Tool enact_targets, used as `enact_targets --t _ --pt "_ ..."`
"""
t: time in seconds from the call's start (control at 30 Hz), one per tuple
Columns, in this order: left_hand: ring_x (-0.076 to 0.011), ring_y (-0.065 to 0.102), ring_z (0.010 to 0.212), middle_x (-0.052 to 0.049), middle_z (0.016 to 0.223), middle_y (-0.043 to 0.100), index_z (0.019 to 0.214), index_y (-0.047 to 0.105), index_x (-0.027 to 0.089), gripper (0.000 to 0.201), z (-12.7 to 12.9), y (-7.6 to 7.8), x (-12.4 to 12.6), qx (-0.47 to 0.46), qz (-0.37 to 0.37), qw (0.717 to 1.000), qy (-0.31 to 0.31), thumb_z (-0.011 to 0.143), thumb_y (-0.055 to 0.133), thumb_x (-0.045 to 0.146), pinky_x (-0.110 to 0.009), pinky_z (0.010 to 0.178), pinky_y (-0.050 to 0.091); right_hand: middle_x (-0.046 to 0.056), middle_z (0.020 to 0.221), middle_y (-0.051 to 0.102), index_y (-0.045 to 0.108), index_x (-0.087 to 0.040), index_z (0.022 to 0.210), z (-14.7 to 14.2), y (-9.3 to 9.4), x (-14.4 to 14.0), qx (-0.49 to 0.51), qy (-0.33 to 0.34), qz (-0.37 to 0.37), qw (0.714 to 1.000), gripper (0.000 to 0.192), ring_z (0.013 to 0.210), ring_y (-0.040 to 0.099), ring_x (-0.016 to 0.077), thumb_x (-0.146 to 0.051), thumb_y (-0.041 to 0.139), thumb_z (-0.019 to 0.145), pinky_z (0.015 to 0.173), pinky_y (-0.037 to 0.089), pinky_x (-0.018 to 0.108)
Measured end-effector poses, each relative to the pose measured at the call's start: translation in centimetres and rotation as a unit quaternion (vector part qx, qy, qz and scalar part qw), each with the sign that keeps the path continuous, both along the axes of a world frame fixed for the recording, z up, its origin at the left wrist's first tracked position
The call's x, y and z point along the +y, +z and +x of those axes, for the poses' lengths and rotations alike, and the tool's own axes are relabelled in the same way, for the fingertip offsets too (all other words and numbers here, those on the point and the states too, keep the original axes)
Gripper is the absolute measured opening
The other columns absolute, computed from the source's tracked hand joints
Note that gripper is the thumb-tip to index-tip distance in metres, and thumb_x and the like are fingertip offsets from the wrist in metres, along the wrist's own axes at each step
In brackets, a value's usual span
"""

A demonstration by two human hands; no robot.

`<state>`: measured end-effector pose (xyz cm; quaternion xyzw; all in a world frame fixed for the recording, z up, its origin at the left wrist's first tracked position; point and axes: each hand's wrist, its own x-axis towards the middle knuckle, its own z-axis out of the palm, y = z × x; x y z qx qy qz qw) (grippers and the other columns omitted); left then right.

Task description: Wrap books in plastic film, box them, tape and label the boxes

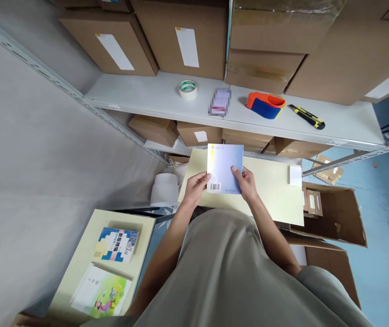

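A book (224, 165) with a pale blue-violet cover, a yellow strip at its upper left and a barcode at its lower left is held up over the cream table (272, 190). My left hand (197, 185) pinches its left edge near the lower corner, thumb on the cover. On the other side, my right hand (245, 180) grips the right edge, its thumb lying on the cover and its fingers behind. The underside of the book is hidden from me.
On the grey shelf (133, 91) lie a tape roll (188, 90), a blurred-out item (220, 101), an orange-blue tape dispenser (266, 105) and a cutter knife (306, 116). Books (116, 245) sit on a side table (78, 254). An open carton (341, 213) stands right.
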<state>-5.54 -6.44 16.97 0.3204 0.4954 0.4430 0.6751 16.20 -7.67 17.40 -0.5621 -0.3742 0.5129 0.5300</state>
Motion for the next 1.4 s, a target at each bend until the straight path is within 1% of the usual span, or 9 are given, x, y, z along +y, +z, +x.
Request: enact_targets --t 0.17,0.4,0.57,0.67,0.8,0.9,1.1,1.3,1.4 --pt "-0.0312 0.085 0.099 -0.009 0.105 0.091 0.110 0.093 0.018 0.077 0.7 0.7 0.4 0.090 0.087 0.990 0.063 0.069 0.101 0.082 -0.042 0.091 0.068 0.017 0.169 0.069 0.076 -0.022 0.153 -0.4 0.6 0.0 -0.085 -0.070 0.067 0.992 0.086 0.159 0.064 0.0389 -0.083 0.079 0.093 0.131 0.056 0.059" --pt "-0.0392 0.087 0.113 -0.008 0.125 0.091 0.121 0.095 0.029 0.039 3.8 1.4 -1.6 0.225 0.204 0.952 0.029 0.091 0.094 0.055 -0.052 0.109 0.067 0.013 0.149 0.082 0.082 -0.023 0.141 -4.2 1.3 -0.6 -0.026 0.006 0.058 0.998 0.080 0.135 0.079 0.0349 -0.083 0.086 0.088 0.110 0.070 0.047" --pt "-0.0307 0.085 0.113 -0.010 0.139 0.087 0.134 0.089 0.027 0.052 2.6 1.2 -1.1 0.182 0.210 0.961 0.006 0.090 0.096 0.054 -0.042 0.102 0.069 0.010 0.112 0.089 0.084 -0.022 0.118 -2.0 1.5 -0.3 -0.055 -0.014 0.060 0.997 0.068 0.102 0.081 0.0294 -0.085 0.072 0.097 0.089 0.068 0.040" --pt "-0.0293 0.083 0.118 -0.015 0.142 0.085 0.132 0.087 0.023 0.071 0.0 0.9 0.8 0.152 0.144 0.976 0.063 0.078 0.103 0.065 -0.038 0.101 0.067 0.010 0.118 0.089 0.083 -0.023 0.120 -0.4 1.9 -0.4 -0.001 0.010 0.045 0.999 0.068 0.108 0.082 0.0325 -0.084 0.079 0.092 0.094 0.068 0.043" --pt "-0.0332 0.085 0.115 -0.016 0.123 0.089 0.116 0.092 0.018 0.075 -1.9 0.5 2.0 0.013 0.037 0.997 -0.071 0.067 0.108 0.073 -0.042 0.101 0.068 0.010 0.125 0.090 0.083 -0.025 0.123 -0.1 2.1 -0.8 0.086 0.007 0.004 0.996 0.072 0.111 0.084 0.0346 -0.083 0.090 0.081 0.098 0.070 0.048" --pt "-0.0302 0.085 0.099 -0.015 0.112 0.090 0.110 0.093 0.018 0.070 -1.7 0.4 1.5 -0.027 0.015 0.997 -0.077 0.065 0.111 0.067 -0.041 0.090 0.069 0.009 0.123 0.090 0.084 -0.025 0.121 -0.4 2.1 -1.0 0.107 0.016 0.004 0.994 0.070 0.110 0.085 0.0349 -0.081 0.093 0.079 0.100 0.070 0.050" --pt "-0.0271 0.083 0.086 -0.015 0.105 0.091 0.106 0.094 0.017 0.070 -1.3 -0.2 0.6 -0.016 0.008 0.999 -0.034 0.060 0.113 0.065 -0.039 0.078 0.068 0.011 0.125 0.090 0.084 -0.024 0.125 -0.6 1.4 -1.1 0.083 0.045 0.008 0.995 0.071 0.118 0.084 0.0367 -0.083 0.087 0.086 0.105 0.070 0.052" --pt "-0.0328 0.085 0.097 -0.010 0.101 0.091 0.103 0.093 0.019 0.071 -0.5 -0.1 0.3 0.044 0.060 0.997 0.026 0.063 0.107 0.076 -0.045 0.089 0.070 0.014 0.165 0.073 0.079 -0.026 0.150 -0.9 0.2 -0.7 -0.061 -0.043 0.072 0.995 0.083 0.157 0.066 0.0395 -0.085 0.080 0.093 0.133 0.054 0.060" --pt "-0.0334 0.085 0.101 -0.007 0.100 0.090 0.101 0.092 0.020 0.065 0.7 0.6 -0.3 0.087 0.101 0.990 0.042 0.070 0.102 0.077 -0.044 0.092 0.070 0.014 0.162 0.075 0.080 -0.025 0.149 -2.5 0.4 -0.9 -0.039 0.004 0.069 0.997 0.085 0.155 0.068 0.0398 -0.086 0.082 0.090 0.129 0.058 0.060"
